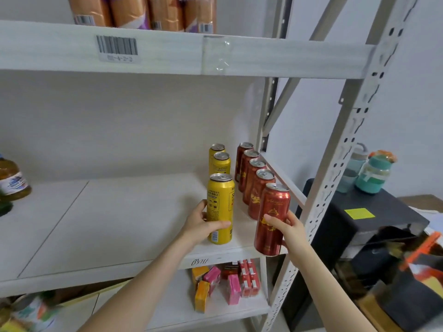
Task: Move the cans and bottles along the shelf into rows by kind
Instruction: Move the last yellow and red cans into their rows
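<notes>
On the right end of the middle shelf (119, 224), a tall yellow can (220, 200) stands near the front edge with my left hand (201, 224) wrapped around its lower half. Two more yellow cans (221, 162) stand in a line behind it. My right hand (286, 230) grips a red can (272, 212) at the front edge, its base partly over the lip. Behind it a row of several red cans (255, 185) runs back to the wall. A brown bottle (13, 179) stands at the far left.
The rack's perforated upright (335, 176) and a diagonal brace stand close to the right of the red cans. Orange packages sit on the shelf above. Small coloured cartons (225, 281) lie on the shelf below. A black box with jars stands at the right.
</notes>
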A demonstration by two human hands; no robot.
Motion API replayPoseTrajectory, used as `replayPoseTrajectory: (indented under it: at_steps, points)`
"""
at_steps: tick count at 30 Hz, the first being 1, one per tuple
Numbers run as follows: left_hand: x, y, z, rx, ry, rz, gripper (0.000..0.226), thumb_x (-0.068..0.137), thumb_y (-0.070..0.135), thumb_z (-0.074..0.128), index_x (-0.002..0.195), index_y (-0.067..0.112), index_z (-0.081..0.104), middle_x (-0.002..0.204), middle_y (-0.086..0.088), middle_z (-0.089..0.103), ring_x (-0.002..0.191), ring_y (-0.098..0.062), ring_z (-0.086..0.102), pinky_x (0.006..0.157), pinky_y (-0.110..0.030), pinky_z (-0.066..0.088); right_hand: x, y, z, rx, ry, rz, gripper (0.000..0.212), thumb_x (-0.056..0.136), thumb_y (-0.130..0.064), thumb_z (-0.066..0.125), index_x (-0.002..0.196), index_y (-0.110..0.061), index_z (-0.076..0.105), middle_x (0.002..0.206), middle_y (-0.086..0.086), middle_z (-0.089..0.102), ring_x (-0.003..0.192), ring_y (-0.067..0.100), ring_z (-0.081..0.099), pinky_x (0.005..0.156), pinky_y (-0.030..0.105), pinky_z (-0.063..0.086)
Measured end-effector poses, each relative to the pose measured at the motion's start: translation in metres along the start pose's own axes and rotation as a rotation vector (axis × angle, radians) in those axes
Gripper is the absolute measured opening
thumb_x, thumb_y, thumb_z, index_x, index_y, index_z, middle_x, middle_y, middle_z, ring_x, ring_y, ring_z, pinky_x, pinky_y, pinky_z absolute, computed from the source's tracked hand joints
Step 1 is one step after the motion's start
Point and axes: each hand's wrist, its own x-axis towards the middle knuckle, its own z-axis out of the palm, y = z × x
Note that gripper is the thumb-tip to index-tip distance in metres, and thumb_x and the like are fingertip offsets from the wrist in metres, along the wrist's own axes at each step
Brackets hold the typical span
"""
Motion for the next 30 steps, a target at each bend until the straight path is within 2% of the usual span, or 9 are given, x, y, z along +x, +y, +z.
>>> replayPoseTrajectory:
  at_steps: [3,6,10,17,23,26,28,30]
  points:
    - [0.018,0.002,0.010,0.021,0.054,0.009,0.067,0.050,0.041,0.090,0.108,0.046,0.055,0.114,0.008,0.069,0.103,-0.013,0.067,0.090,-0.037,0.054,0.017,0.003,-0.009,-0.028,-0.006,-0.031,0.064,0.057,-0.041,0.091,0.113,-0.032,0.062,0.108,-0.007,0.071,0.101,0.014,0.066,0.075,0.029,0.049]
    - [0.036,-0.001,0.020,0.027,0.114,0.015,0.064,0.057,0.032,0.092,0.108,0.044,0.055,0.114,0.008,0.068,0.102,-0.013,0.066,0.090,-0.038,0.055,0.034,0.009,-0.017,-0.038,-0.023,-0.047,0.067,0.054,-0.043,0.086,0.115,-0.030,0.060,0.110,-0.005,0.072,0.102,0.015,0.067,0.079,0.031,0.051]
    - [0.057,-0.014,0.029,0.014,0.207,0.023,0.070,0.059,0.026,0.094,0.117,0.033,0.055,0.116,0.004,0.068,0.103,-0.016,0.067,0.093,-0.045,0.055,0.053,0.022,-0.021,-0.059,-0.057,-0.084,0.075,0.048,-0.048,0.088,0.115,-0.030,0.059,0.106,-0.009,0.072,0.098,0.010,0.068,0.076,0.026,0.051]
    - [0.083,-0.035,0.037,0.025,0.286,0.020,0.078,0.059,0.025,0.094,0.125,0.028,0.053,0.123,0.001,0.067,0.108,-0.019,0.065,0.096,-0.048,0.054,0.072,0.047,-0.022,-0.055,-0.082,-0.155,0.062,0.058,-0.029,0.092,0.111,-0.026,0.059,0.097,-0.016,0.073,0.089,0.002,0.069,0.075,0.024,0.050]
    - [0.101,-0.038,0.040,0.002,0.281,0.059,0.072,0.062,0.017,0.093,0.123,0.022,0.054,0.122,-0.003,0.066,0.110,-0.023,0.065,0.097,-0.049,0.053,0.082,0.053,-0.022,-0.045,-0.094,-0.184,0.059,0.056,-0.035,0.086,0.107,-0.031,0.058,0.098,-0.020,0.071,0.091,-0.002,0.067,0.074,0.023,0.049]
    - [0.105,-0.040,0.039,-0.042,0.268,0.079,0.069,0.064,0.010,0.091,0.121,0.021,0.055,0.122,-0.004,0.068,0.109,-0.022,0.066,0.094,-0.044,0.055,0.085,0.055,-0.023,-0.049,-0.099,-0.194,0.060,0.050,-0.044,0.088,0.103,-0.037,0.060,0.100,-0.017,0.071,0.092,0.000,0.067,0.076,0.024,0.050]
    - [0.106,-0.042,0.038,-0.083,0.258,0.086,0.066,0.064,0.006,0.091,0.118,0.021,0.057,0.119,-0.003,0.070,0.105,-0.019,0.069,0.086,-0.033,0.058,0.085,0.055,-0.023,-0.054,-0.107,-0.197,0.055,0.048,-0.049,0.086,0.097,-0.046,0.061,0.101,-0.018,0.071,0.094,0.000,0.066,0.076,0.024,0.050]
    - [0.107,-0.043,0.036,-0.100,0.258,0.086,0.065,0.063,0.007,0.091,0.117,0.020,0.057,0.116,-0.002,0.070,0.101,-0.014,0.070,0.079,-0.026,0.058,0.087,0.056,-0.023,-0.051,-0.115,-0.203,0.051,0.051,-0.044,0.087,0.095,-0.048,0.061,0.101,-0.018,0.071,0.094,0.000,0.066,0.076,0.024,0.049]
